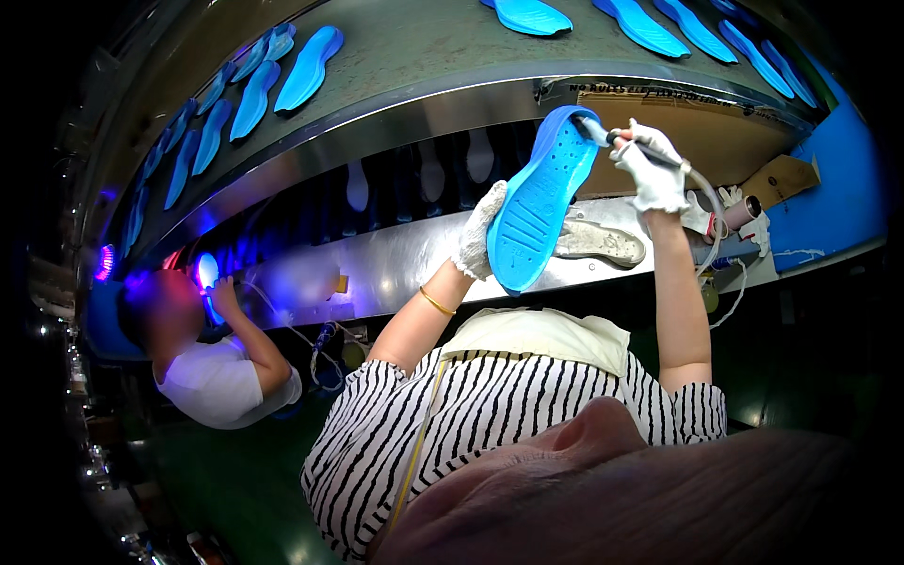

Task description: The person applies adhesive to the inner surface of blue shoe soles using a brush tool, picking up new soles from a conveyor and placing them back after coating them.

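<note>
My left hand [480, 231], in a white knit glove, grips a bright blue shoe sole [544, 198] by its left edge. The sole is tilted up off the bench, its patterned, hole-dotted face toward me. In my gloved right hand [652, 168] is a dark-handled brush [595, 132] with a pale tip. That tip touches the sole's upper right rim. A thin clear hose [718, 212] runs from the brush handle down to the bench. Just beyond the sole's lower right side, a grey sole-shaped piece [603, 243] lies on the metal bench [405, 252].
A belt [414, 47] with several blue soles [309, 71] runs behind a metal rail. Below it are dark racked shapes and a cardboard sheet [659, 141]. At left a co-worker [226, 381] holds a brightly lit sole. A pinkish roll [744, 212] and cords lie at right.
</note>
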Demonstrator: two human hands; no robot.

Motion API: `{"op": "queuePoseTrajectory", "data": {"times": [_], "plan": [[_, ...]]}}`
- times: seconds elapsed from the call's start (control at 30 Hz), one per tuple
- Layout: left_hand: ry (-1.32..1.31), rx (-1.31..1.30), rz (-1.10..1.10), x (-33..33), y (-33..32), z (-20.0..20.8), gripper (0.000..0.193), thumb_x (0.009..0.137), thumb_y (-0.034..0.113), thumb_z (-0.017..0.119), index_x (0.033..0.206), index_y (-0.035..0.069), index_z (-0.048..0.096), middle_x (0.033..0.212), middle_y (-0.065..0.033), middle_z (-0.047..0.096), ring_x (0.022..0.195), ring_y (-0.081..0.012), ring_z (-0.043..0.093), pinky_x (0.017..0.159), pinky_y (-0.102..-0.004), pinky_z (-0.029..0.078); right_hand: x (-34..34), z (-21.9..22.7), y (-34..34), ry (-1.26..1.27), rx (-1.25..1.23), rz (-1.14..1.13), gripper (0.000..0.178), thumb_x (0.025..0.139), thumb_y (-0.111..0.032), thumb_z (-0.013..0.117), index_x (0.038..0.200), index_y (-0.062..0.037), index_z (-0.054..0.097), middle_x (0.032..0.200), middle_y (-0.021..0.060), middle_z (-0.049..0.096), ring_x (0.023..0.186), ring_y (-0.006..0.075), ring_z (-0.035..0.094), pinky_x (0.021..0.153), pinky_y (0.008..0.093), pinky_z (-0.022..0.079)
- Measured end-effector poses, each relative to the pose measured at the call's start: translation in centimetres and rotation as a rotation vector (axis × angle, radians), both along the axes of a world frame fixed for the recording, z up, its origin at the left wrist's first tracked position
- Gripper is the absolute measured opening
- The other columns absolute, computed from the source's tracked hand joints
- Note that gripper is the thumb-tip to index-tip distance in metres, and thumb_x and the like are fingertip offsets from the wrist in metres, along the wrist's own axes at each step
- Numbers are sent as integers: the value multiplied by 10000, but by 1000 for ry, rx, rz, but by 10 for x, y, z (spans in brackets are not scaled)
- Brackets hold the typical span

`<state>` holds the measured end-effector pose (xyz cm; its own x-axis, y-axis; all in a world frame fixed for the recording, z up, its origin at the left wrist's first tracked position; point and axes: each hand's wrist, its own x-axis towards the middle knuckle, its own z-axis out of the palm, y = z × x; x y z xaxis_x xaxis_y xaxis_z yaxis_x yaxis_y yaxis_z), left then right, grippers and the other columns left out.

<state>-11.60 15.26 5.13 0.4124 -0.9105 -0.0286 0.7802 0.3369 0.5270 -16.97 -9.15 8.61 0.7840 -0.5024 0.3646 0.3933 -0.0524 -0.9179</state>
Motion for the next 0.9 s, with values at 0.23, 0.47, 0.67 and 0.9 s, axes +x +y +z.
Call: {"op": "queuePoseTrajectory", "data": {"times": [0.23,0.47,0.67,0.9], "plan": [[-25,14,103,24,18,-3,675,949,505,480,1414,33,351,1259,-233,545,1070,-388,615,908,-521,527,-35,-5,58,-18,-243,342,209,758,135,642,908,-7,666,993,119,655,887,169,652,800,280,539],[-365,-41,211,41,20,17,667,935,470,542,1425,68,331,1246,-161,571,1043,-296,625,872,-413,553,-26,34,60,-338,-1021,213,225,646,26,693,856,-40,645,916,115,678,888,285,661,792,356,509],[-395,-182,238,99,16,93,726,956,556,416,1385,-28,374,1201,-254,577,1039,-389,615,928,-487,509,-62,21,53,-143,-667,44,229,694,99,736,863,-41,669,914,106,682,861,222,661,746,314,527],[-1456,1057,883,299,48,91,480,979,337,367,1318,23,498,1323,-162,546,1225,-313,510,1062,-360,379,-65,19,78,-206,-535,49,270,686,164,697,880,-15,637,961,125,664,872,207,644,774,302,516]]}}
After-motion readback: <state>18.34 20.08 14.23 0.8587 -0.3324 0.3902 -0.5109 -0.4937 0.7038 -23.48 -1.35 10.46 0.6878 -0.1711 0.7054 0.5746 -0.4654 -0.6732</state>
